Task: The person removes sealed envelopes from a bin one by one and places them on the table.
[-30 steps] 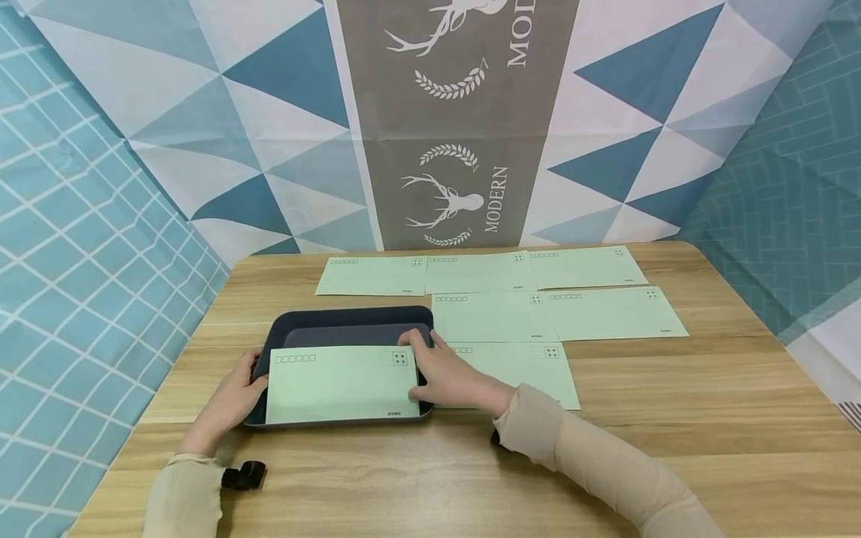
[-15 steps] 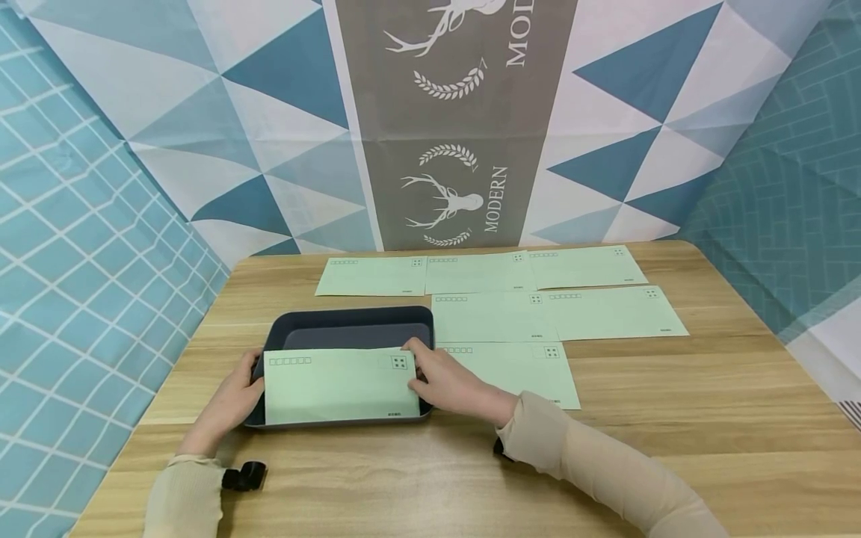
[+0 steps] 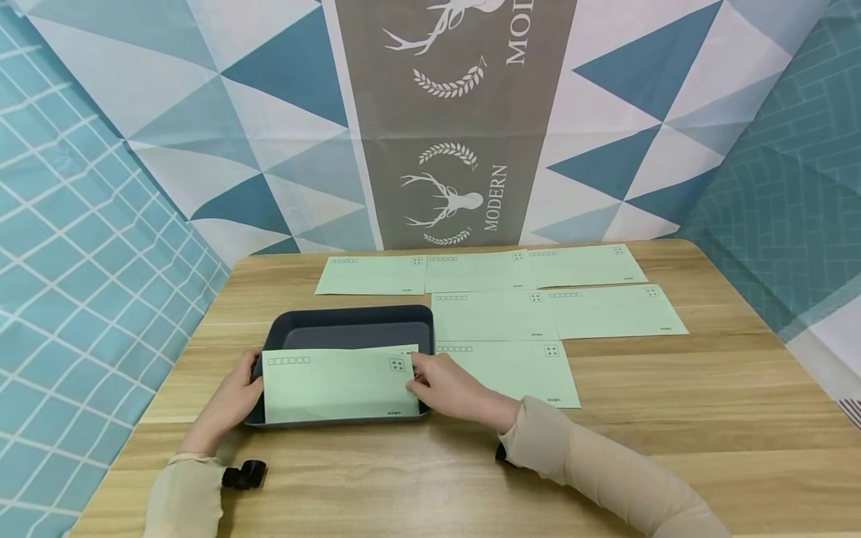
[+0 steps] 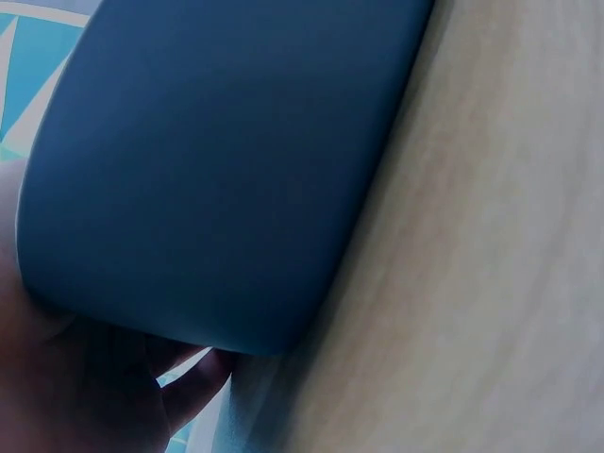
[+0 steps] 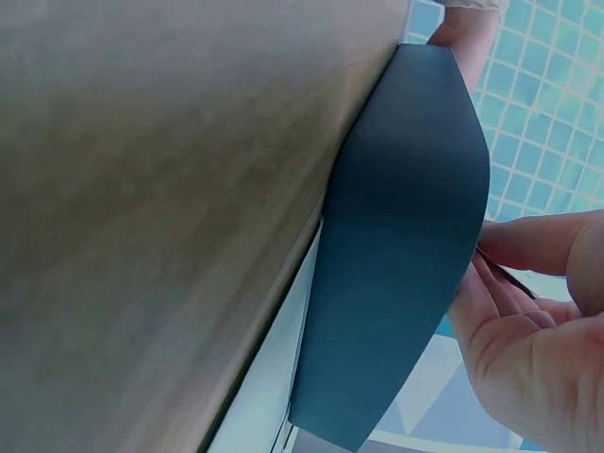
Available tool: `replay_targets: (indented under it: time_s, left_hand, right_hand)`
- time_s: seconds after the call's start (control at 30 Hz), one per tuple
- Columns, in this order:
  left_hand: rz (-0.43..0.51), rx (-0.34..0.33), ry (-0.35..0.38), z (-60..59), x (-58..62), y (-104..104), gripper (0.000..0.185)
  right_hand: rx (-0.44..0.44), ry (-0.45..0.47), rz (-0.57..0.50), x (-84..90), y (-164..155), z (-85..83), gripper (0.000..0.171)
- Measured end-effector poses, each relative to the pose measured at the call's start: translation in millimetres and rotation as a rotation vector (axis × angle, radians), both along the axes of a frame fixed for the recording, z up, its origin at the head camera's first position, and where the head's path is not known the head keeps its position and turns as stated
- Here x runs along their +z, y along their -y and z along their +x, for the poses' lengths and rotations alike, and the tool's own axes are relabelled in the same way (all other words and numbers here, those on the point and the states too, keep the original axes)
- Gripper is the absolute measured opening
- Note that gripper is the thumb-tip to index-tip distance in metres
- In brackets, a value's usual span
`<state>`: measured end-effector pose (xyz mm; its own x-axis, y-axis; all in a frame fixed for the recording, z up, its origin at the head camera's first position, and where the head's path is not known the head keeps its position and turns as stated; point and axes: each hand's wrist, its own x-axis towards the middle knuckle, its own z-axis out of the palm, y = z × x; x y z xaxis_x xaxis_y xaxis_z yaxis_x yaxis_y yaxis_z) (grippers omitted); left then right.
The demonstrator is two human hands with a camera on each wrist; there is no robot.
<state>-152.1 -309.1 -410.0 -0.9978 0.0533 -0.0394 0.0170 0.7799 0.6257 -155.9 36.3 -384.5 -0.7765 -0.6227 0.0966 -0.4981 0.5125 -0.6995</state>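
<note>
A dark blue-grey tray sits on the table at centre left. My left hand grips its left end; in the left wrist view the tray wall hides part of that hand. Inside, toward the near side, lies a pale green envelope printed with small boxes. Thumb and fingers of my right hand pinch its right edge, lifted slightly. Behind its top edge peeks a strip of another envelope. The right wrist view shows the pinching fingers just beyond the tray's outer wall.
Several matching envelopes lie flat in rows: one just right of the tray, others behind, such as a front-row neighbour and a back-left one. The wooden table meets a patterned cloth backdrop.
My right hand's fingers have shifted from over the top right corner to a pinch on the right edge. The envelope has slid slightly left, exposing another behind it. My left hand stays put.
</note>
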Motion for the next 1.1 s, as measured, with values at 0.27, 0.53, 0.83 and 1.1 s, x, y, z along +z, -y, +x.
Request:
replay_targets:
  time_s: [0.27, 0.53, 0.83, 1.1]
  left_hand:
    - [0.007, 0.001, 0.006, -0.1, 0.8, -0.2, 0.052]
    - [0.013, 0.001, 0.020, -0.2, 0.5, 0.4, 0.051]
    - [0.023, -0.005, 0.003, 0.5, -1.2, 2.3, 0.055]
    - [0.036, -0.020, -0.033, -0.3, -1.5, 1.8, 0.050]
  right_hand:
    - [0.010, 0.042, -0.012, 1.1, 1.0, 6.8, 0.005]
    - [0.018, 0.057, -0.045, -0.8, 1.4, 10.0, 0.032]
    - [-0.007, 0.070, -0.107, -0.1, 3.5, 9.0, 0.010]
    - [-0.071, 0.063, -0.183, 3.7, 1.5, 8.4, 0.015]
